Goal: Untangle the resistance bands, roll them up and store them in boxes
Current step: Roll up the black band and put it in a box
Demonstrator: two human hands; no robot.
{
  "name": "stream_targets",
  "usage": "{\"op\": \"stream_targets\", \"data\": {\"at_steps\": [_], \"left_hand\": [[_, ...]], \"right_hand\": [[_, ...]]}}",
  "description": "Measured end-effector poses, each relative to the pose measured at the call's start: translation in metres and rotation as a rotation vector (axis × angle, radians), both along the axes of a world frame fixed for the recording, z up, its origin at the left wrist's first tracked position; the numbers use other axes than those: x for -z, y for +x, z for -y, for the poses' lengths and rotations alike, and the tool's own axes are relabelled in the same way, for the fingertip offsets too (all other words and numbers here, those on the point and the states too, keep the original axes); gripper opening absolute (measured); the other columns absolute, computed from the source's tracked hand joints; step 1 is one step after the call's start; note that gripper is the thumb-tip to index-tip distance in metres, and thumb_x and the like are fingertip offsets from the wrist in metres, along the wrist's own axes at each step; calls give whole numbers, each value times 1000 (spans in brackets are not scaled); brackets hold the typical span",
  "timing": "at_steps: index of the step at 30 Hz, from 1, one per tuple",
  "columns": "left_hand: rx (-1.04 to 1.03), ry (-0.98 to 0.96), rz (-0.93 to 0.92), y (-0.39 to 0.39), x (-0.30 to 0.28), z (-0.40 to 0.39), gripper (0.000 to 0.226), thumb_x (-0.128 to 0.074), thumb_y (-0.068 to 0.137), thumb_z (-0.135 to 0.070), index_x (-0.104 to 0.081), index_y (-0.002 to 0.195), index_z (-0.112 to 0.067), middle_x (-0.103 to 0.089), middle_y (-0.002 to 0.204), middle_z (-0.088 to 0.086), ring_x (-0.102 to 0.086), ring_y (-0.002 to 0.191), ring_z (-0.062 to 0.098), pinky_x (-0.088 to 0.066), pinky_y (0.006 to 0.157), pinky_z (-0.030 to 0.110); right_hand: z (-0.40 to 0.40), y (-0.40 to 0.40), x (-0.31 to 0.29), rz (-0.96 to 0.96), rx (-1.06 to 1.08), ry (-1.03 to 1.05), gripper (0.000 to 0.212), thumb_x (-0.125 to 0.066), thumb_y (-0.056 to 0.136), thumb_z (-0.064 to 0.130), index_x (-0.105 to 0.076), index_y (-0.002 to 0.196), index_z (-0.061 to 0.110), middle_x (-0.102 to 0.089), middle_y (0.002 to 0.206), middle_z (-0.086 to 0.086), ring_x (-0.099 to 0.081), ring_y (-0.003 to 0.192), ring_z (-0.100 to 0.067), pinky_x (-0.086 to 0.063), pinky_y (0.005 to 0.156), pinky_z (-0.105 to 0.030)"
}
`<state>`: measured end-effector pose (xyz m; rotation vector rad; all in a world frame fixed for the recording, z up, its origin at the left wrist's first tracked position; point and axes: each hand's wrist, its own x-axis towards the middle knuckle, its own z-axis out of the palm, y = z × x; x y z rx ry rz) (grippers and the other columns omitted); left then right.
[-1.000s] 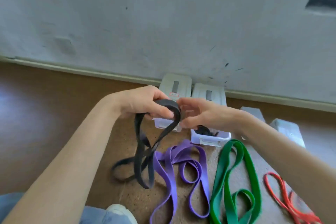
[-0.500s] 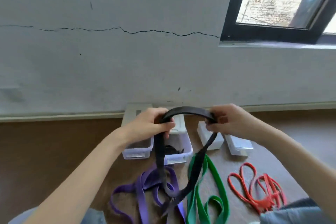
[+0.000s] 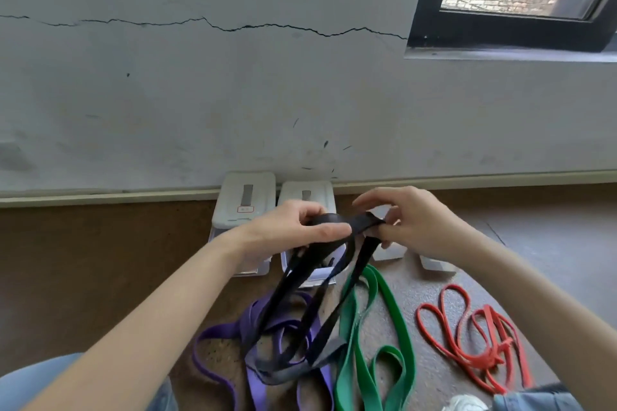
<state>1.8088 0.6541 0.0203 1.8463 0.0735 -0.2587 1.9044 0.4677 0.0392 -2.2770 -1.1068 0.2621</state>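
While both hands pinch black band (image 3: 337, 222) | loops dangle.

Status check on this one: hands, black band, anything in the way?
Both hands, left and right, grip the black band, loops hanging. Purple band and green band lie beneath. Not rolled.

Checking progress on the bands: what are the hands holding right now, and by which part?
Both hands grip the black band at its top fold: left hand and right hand side by side, its loops hanging down.
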Motion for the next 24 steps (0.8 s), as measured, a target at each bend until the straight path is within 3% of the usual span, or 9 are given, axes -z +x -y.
{"op": "stream_targets", "data": {"at_steps": [2, 4, 6, 9, 12, 15, 18, 22, 24], "left_hand": [[-68, -27, 11, 2, 2, -3, 38, -71, 74, -48, -63, 90, -14, -61, 74, 1, -56, 59, 6, -44, 56, 16], [-208, 127, 115, 6, 4, -5, 21, -68, 80, -38, -63, 83, -18, -63, 66, -5, -53, 50, -2, -40, 55, 17], [-307, 208, 211, 8, 4, -6, 12, -65, 84, -30, -63, 78, -20, -63, 63, -8, -52, 52, -3, -39, 59, 19], [-252, 75, 286, 3, -5, -1, 10, -64, 85, -26, -63, 78, -19, -62, 67, -4, -51, 57, 4, -42, 60, 20], [-129, 31, 363, -4, -17, 8, 10, -63, 85, -27, -63, 79, -19, -60, 66, -10, -50, 57, -1, -41, 59, 10], [-76, -9, 388, -8, -22, 16, 17, -60, 80, -33, -64, 86, -17, -58, 69, -14, -52, 66, -2, -41, 64, 9], [-117, -35, 367, -9, -19, 20, 26, -56, 79, -38, -62, 93, -17, -59, 72, -15, -55, 73, -2, -43, 69, 8], [-69, -117, 217, -7, -3, 26, 41, -65, 79, -26, -51, 118, -19, -66, 112, -4, -62, 104, 5, -48, 92, 20], [-16, -128, 184, -7, 6, 38, 44, -69, 80, -16, -52, 120, -19, -68, 109, -3, -63, 104, 8, -50, 90, 23]], "right_hand": [[7, 7, -5, 85, 47, -20, 33, -65, 78, 0, -68, 103, 21, -63, 77, 19, -53, 54, 10, -41, 56, -4], [12, 11, -7, 194, 47, -159, 32, -65, 79, 4, -67, 103, 25, -54, 68, 22, -49, 56, 7, -38, 53, -8], [16, 10, -5, 174, -32, -394, 31, -68, 81, 17, -62, 110, 28, -63, 89, 14, -46, 63, 4, -36, 58, -10], [18, 3, 0, 21, -93, -613, 62, -70, 76, 45, -46, 130, 27, -53, 127, 4, -50, 86, -5, -42, 76, -20], [7, -8, -6, -67, -85, -208, 74, -71, 68, 47, -43, 134, 28, -54, 124, 11, -55, 86, -7, -47, 82, -27], [-2, -17, -9, -146, -84, 147, 39, -75, 75, 23, -63, 111, 16, -64, 88, 8, -59, 74, -19, -50, 71, -33], [1, -23, -13, -264, -21, 340, 16, -71, 79, 9, -66, 93, 3, -65, 74, -8, -56, 59, -10, -49, 59, -25], [6, -25, -18, -507, -33, 527, 17, -62, 82, -1, -64, 98, 4, -68, 87, -9, -64, 68, -19, -55, 63, -23], [6, -26, -18, -577, -38, 574, 22, -62, 80, 2, -63, 101, 9, -64, 92, -8, -66, 79, -27, -58, 73, -31]]}}
